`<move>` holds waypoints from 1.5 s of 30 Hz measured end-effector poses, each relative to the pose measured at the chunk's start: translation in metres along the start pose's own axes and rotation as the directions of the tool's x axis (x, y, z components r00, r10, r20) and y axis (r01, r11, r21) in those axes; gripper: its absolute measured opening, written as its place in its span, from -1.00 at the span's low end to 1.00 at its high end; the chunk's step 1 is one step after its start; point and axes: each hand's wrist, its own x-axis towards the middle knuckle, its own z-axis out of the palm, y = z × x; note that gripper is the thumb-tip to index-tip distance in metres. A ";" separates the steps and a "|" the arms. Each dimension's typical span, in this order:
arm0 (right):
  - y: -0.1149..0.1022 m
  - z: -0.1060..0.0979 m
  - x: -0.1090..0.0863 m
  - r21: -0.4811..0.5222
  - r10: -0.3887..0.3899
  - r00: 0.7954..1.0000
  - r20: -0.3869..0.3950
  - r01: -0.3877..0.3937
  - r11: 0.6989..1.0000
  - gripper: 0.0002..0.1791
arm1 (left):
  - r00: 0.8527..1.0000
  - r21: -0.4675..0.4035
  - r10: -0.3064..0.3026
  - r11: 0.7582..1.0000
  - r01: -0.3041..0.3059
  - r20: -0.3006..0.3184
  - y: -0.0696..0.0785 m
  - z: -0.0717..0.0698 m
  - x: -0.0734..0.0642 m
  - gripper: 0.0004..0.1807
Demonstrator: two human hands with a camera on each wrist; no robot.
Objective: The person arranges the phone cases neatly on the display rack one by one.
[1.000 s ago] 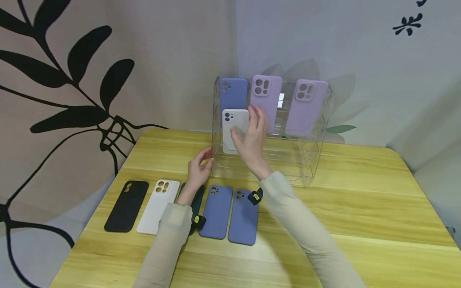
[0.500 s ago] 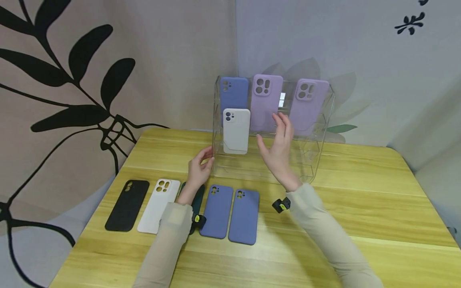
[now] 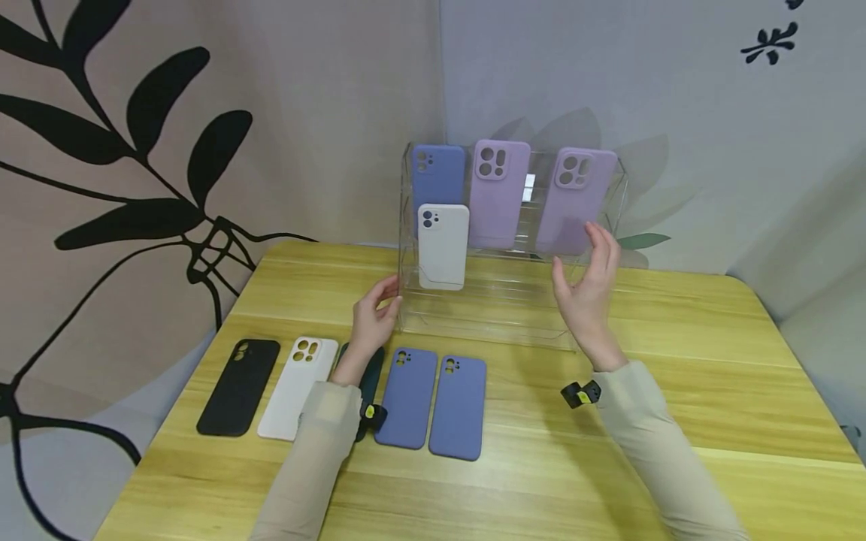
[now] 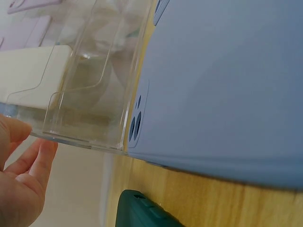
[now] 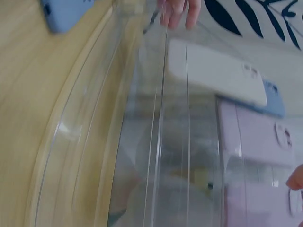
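Observation:
A clear tiered display rack (image 3: 514, 315) stands at the back of the table. In it, a blue phone case (image 3: 438, 174) and two purple phone cases (image 3: 499, 203) (image 3: 575, 203) lean in the upper tier. A white phone case (image 3: 443, 248) leans in the tier below, on the left. My left hand (image 3: 372, 319) holds the rack's left side panel with thumb and fingertips, as the left wrist view also shows. My right hand (image 3: 591, 293), fingers apart and gently bent, is in front of the right purple case and holds nothing. Whether its fingertips touch the case, I cannot tell.
In front of the rack lie a black case (image 3: 238, 387), a white case (image 3: 298, 387), a dark green case (image 3: 370, 379) partly under my left wrist, and two blue cases (image 3: 406, 398) (image 3: 458, 409). A patterned curtain (image 3: 325, 113) hangs behind the table.
My right hand has left the white case in the lower tier and moved right, past the middle purple case, to the right one. The left hand has stayed at the rack's side.

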 end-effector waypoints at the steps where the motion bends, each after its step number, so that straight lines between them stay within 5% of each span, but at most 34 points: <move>1: 0.004 -0.004 0.000 -0.005 0.006 1.000 0.000 -0.006 1.000 -0.38 | 1.000 -0.002 0.001 1.000 -0.001 -0.001 0.000 0.000 0.000 -0.63; 9: 0.031 -0.032 0.002 -0.066 0.098 0.995 0.023 -0.096 0.993 -0.45 | 1.000 -0.004 -0.007 1.000 0.007 -0.003 0.000 0.000 -0.001 -0.63; 17: 0.045 -0.044 -0.004 -0.017 0.267 0.957 0.108 -0.267 0.963 -0.55 | 1.000 -0.001 -0.014 1.000 0.014 -0.008 0.001 -0.001 -0.002 -0.63; 22: 0.050 -0.047 -0.006 -0.013 0.231 0.960 0.156 -0.232 0.973 -0.67 | 1.000 -0.010 -0.005 1.000 0.005 -0.009 -0.001 -0.001 -0.002 -0.63; 32: 0.052 -0.048 -0.005 -0.025 0.277 0.943 0.183 -0.278 0.960 -0.71 | 1.000 0.000 -0.029 1.000 0.029 0.008 0.003 -0.005 -0.003 -0.59; 45: 0.052 -0.051 -0.005 0.001 0.250 0.950 0.189 -0.255 0.967 -0.71 | 0.997 0.078 -0.064 0.995 0.062 0.032 -0.011 -0.047 -0.010 -0.59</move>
